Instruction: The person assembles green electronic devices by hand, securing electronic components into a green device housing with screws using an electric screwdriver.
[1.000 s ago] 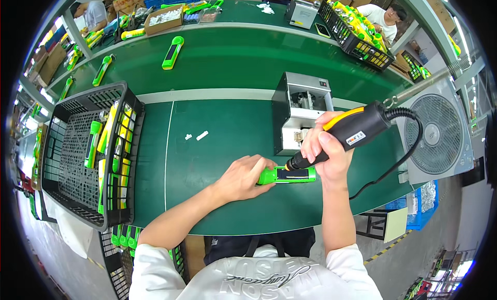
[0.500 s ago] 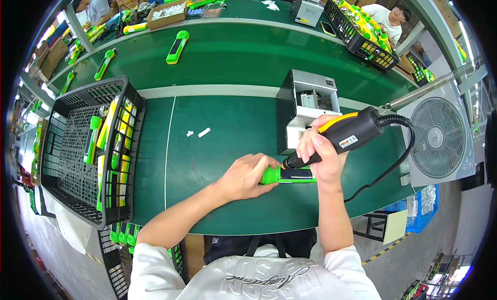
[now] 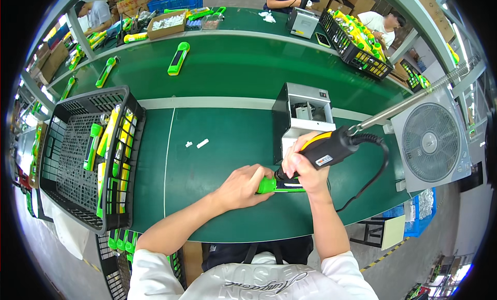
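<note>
My left hand [image 3: 240,187] is closed round the head end of a green flashlight [image 3: 266,186] lying on the green worktable [image 3: 217,165]. A dark panel runs along the flashlight's upper face. With my right hand [image 3: 305,170] I grip a black and yellow electric screwdriver [image 3: 334,147], slanted so its tip points down at the flashlight beside my left fingertips. Whether the tip touches a screw is too small to tell. My right hand and the tool hide part of the flashlight's far end.
A black crate [image 3: 106,212] with green and yellow flashlights stands at left. Two small white pieces [image 3: 202,143] lie mid-table. Behind my right hand is a black and silver machine [image 3: 303,113]; a fan [image 3: 428,142] stands at right. The screwdriver hangs from a spring [image 3: 398,106]. Other people sit beyond.
The screwdriver and my right hand have shifted a little left and nearer to me. My left hand still holds the flashlight. The whole view has tilted slightly.
</note>
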`<state>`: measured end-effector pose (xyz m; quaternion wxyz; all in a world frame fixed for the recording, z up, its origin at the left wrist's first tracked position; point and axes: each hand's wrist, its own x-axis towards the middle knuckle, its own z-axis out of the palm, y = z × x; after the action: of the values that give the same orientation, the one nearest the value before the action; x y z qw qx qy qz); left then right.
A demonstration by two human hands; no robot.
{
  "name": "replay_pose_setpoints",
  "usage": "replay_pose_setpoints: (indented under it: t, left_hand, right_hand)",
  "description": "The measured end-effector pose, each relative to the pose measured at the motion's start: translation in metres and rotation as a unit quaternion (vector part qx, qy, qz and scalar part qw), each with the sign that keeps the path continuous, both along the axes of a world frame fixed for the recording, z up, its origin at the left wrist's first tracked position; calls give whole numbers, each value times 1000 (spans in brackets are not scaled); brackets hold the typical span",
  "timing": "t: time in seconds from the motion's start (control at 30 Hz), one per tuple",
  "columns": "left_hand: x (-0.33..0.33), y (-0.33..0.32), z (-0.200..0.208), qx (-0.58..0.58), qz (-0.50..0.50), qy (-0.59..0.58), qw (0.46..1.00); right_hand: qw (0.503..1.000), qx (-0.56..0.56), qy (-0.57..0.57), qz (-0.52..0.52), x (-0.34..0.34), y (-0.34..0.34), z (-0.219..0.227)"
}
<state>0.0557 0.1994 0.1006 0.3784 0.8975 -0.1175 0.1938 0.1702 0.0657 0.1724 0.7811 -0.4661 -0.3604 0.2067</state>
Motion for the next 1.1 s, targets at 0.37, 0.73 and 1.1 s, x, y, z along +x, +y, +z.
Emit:
replay_pose_setpoints:
  t: [0.37,0.73,1.1]
  left_hand:
    - [-2,-8,-1,9,-8,-23,1000]
    - [-12,-7,4,25,43,-3,999]
    - [-282,-57,41,-191,180,51,964]
  right_hand:
    - [994,56,47,80,6,-9,-15]
    - [994,-100,-37,-33,1,-24,-26]
    - [952,264,-22,151,5,-122,4]
